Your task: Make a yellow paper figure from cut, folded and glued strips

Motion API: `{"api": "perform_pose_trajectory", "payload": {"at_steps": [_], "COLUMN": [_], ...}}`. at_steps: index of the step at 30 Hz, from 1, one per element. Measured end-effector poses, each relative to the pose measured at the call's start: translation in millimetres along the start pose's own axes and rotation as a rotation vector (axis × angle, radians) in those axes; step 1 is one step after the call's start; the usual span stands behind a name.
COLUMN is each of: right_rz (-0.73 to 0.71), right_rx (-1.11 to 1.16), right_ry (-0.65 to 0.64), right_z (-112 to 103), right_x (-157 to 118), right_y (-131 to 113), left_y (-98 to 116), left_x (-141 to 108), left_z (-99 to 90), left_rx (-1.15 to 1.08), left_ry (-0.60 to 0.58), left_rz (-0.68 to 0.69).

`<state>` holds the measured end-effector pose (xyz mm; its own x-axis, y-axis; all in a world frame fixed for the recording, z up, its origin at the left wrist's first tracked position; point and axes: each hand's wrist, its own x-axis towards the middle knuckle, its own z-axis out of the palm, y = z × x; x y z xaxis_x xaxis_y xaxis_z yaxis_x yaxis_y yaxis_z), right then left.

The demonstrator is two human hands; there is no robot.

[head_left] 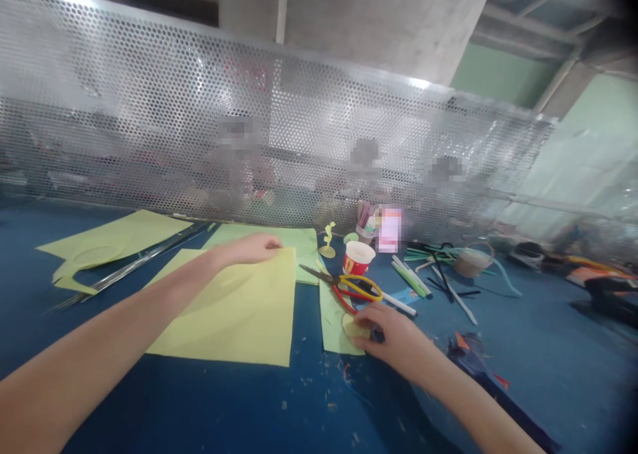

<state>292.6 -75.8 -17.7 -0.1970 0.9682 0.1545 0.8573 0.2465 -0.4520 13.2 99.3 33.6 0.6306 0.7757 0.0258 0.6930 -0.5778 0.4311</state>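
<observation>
My left hand (252,248) reaches across a yellow sheet of paper (239,314), its fingers closed at the far edge near the right corner. Between the thumb and fingers of my right hand (391,334) is a small round yellow paper piece (355,328), partly hidden by the fingers. It is over a pale green paper strip (331,308). Just beyond that hand lie scissors (343,284) with one yellow and one red handle, blades pointing left. A small yellow paper figure on a round base (327,249) stands past the sheets.
A red-and-white paper cup (357,258) stands behind the scissors. Markers (411,278) and pipe cleaners (443,258) lie to the right. More yellow paper (119,231) and a metal ruler (144,258) are at left. A perforated metal screen (174,128) borders the blue table (239,407); people sit beyond.
</observation>
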Motion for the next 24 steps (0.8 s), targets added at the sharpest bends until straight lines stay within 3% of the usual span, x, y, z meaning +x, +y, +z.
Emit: {"api": "perform_pose_trajectory", "payload": {"at_steps": [10, 14, 18, 24], "right_rz": [0.002, 0.068, 0.109, 0.094], "right_rx": [-0.016, 0.016, -0.209, -0.365], "right_ry": [0.062, 0.209, 0.376, 0.194], "right_z": [-8, -20, -28, -19], "right_x": [-1, 0, 0, -2], "right_y": [-10, -6, 9, 26], "left_y": [8, 7, 8, 13], "left_x": [0, 1, 1, -1], "left_z": [3.2, 6.0, 7.3, 6.4], "left_rx": [-0.054, -0.062, -0.066, -0.048], "left_ry": [0.035, 0.054, 0.067, 0.106], "left_rz": [-0.001, -0.006, -0.008, -0.001]}}
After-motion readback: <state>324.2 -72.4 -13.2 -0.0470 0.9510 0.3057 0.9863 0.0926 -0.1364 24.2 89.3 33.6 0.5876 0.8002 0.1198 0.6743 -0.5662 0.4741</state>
